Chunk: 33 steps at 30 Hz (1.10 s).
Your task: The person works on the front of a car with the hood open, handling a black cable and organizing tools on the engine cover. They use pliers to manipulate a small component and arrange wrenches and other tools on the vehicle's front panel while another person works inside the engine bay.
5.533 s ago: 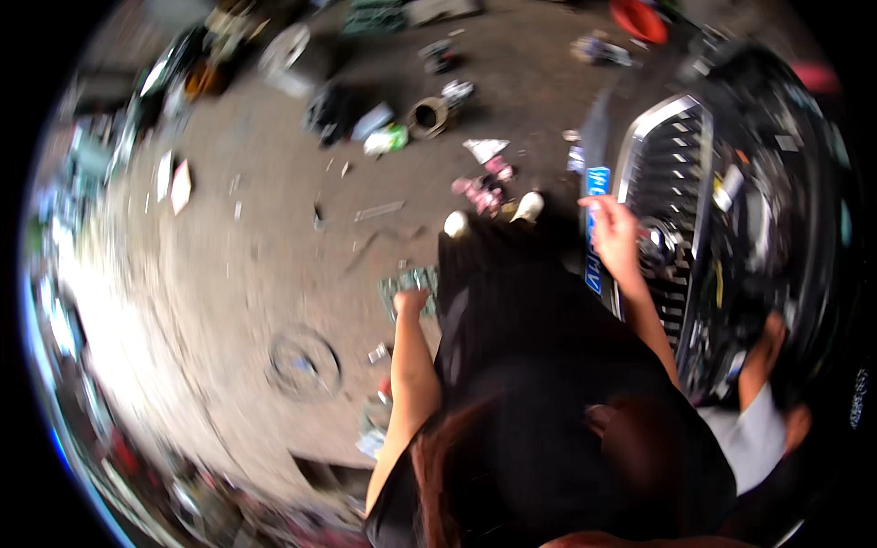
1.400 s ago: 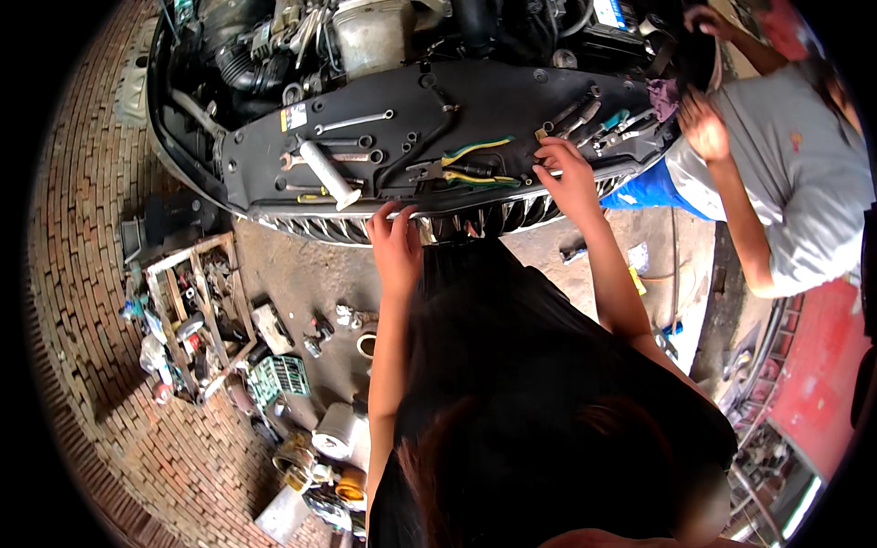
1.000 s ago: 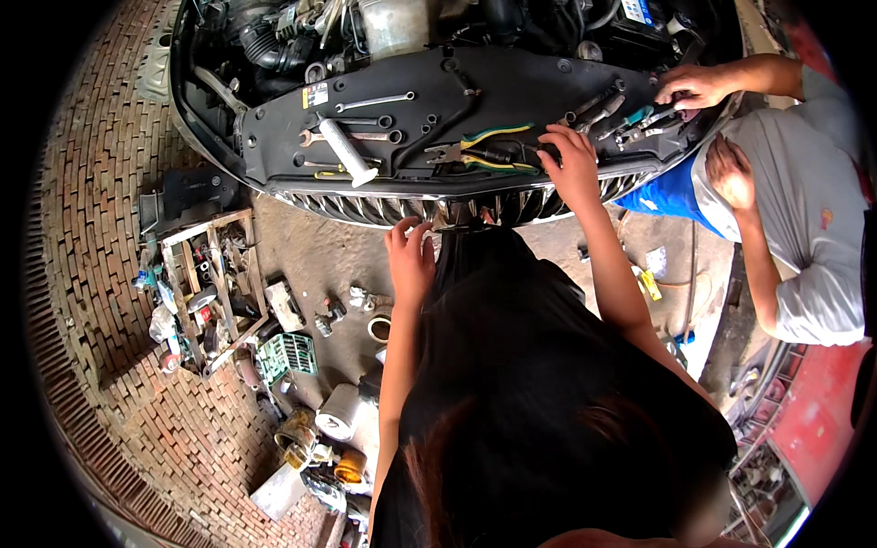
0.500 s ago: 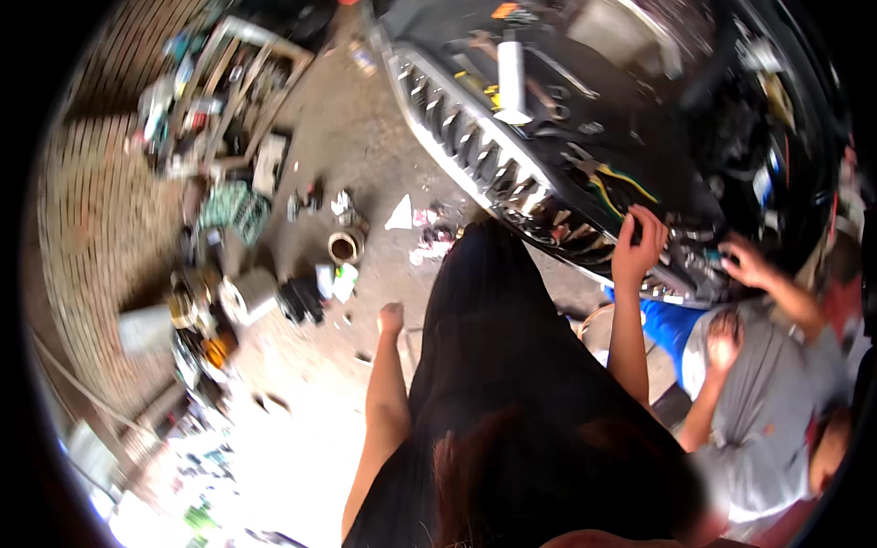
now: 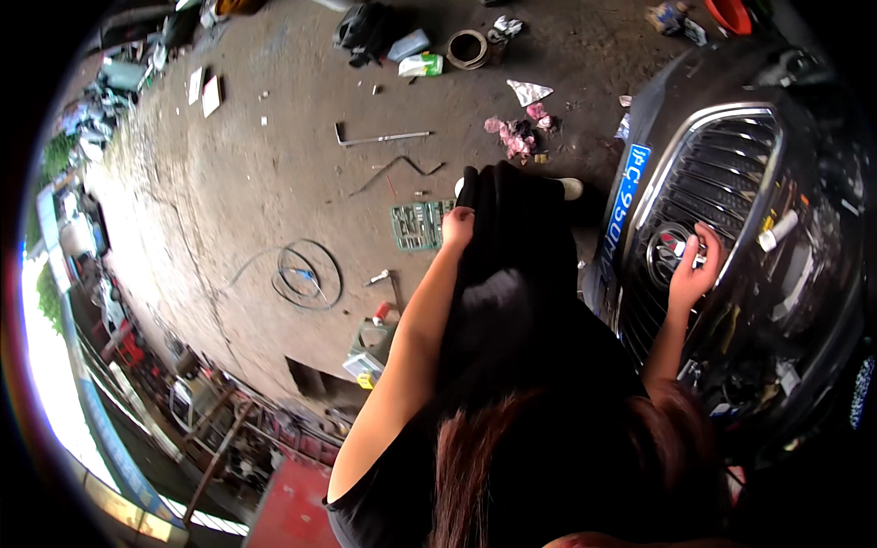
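Note:
My left hand [image 5: 458, 226] has curled fingers against my black skirt [image 5: 512, 237]; whether they grip the cloth is unclear. Behind it on the floor lies a green socket case [image 5: 411, 226]. My right hand [image 5: 696, 267], fingers loosely bent and apart, is at the chrome-edged grille [image 5: 731, 164] of a dark car, just by its round emblem [image 5: 660, 253]; whether it touches is hard to tell. A blue license plate [image 5: 628, 192] sits left of the grille. A white cylinder [image 5: 777, 228] rests on the front panel among tools.
The concrete floor [image 5: 219, 183] carries a coiled hose [image 5: 306, 274], long wrench [image 5: 384, 139], pink rags [image 5: 516, 135], metal ring [image 5: 467, 48] and red basin [image 5: 726, 14]. Scrap and frames [image 5: 201, 402] line the left side, beside a dark pit [image 5: 311, 374] and red panel [image 5: 283, 507].
My view has swung away from the engine bay, putting the car at my right. The co-worker has left view. My left hand is at my skirt; my right hand is now beside the emblem.

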Each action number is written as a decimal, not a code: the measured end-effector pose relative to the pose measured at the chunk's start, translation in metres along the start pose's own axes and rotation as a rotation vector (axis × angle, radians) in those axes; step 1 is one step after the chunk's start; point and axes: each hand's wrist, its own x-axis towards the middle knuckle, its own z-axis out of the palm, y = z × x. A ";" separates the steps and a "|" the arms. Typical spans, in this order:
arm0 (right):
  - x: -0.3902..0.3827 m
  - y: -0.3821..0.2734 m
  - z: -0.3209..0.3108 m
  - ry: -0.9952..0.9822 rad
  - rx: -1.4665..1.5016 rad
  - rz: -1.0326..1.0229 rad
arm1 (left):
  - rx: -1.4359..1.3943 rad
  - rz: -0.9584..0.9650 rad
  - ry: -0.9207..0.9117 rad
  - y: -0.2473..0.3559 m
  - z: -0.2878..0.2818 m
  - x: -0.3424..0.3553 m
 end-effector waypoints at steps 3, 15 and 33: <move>-0.003 -0.030 0.051 -0.051 0.104 -0.038 | -0.116 0.101 -0.023 -0.018 -0.017 -0.015; -0.165 -0.059 0.295 -1.388 0.881 1.200 | -0.071 -0.453 0.124 -0.197 -0.071 0.066; -0.244 0.094 0.372 -0.984 1.636 2.372 | -1.392 -0.839 0.700 -0.366 0.144 0.458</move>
